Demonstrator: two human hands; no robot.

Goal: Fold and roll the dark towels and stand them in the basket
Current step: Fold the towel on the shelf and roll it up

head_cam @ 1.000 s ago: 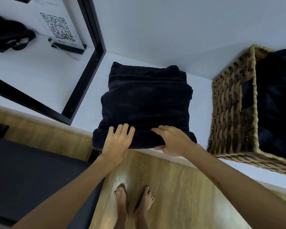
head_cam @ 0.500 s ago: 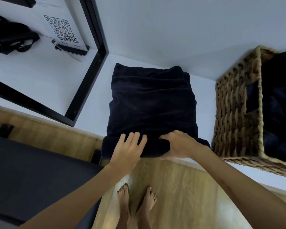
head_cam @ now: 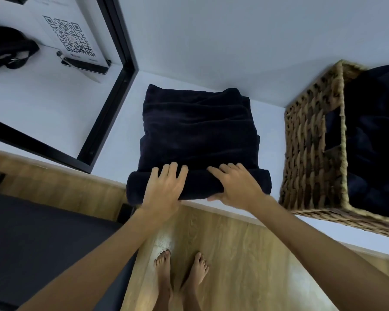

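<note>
A dark towel [head_cam: 198,131] lies folded on the white counter [head_cam: 126,131], and its near end is turned up into a thick roll at the counter's front edge. My left hand [head_cam: 164,189] presses on the left half of the roll with its fingers laid straight over the top. My right hand [head_cam: 236,187] grips the right half, fingers across the top and thumb tucked under the roll. To the right stands a woven wicker basket [head_cam: 312,153] holding more dark towels [head_cam: 373,135].
A black-framed mirror [head_cam: 112,108] leans on the counter at the left, reflecting a QR-code card [head_cam: 70,34] and a black bag [head_cam: 7,50]. A white wall closes the back. Below the counter edge are the wooden floor [head_cam: 234,254] and bare feet [head_cam: 180,272].
The near end of the towel has been turned over into a thicker roll. My right fingers, curled tight half a second ago, now reach over the top of the roll.
</note>
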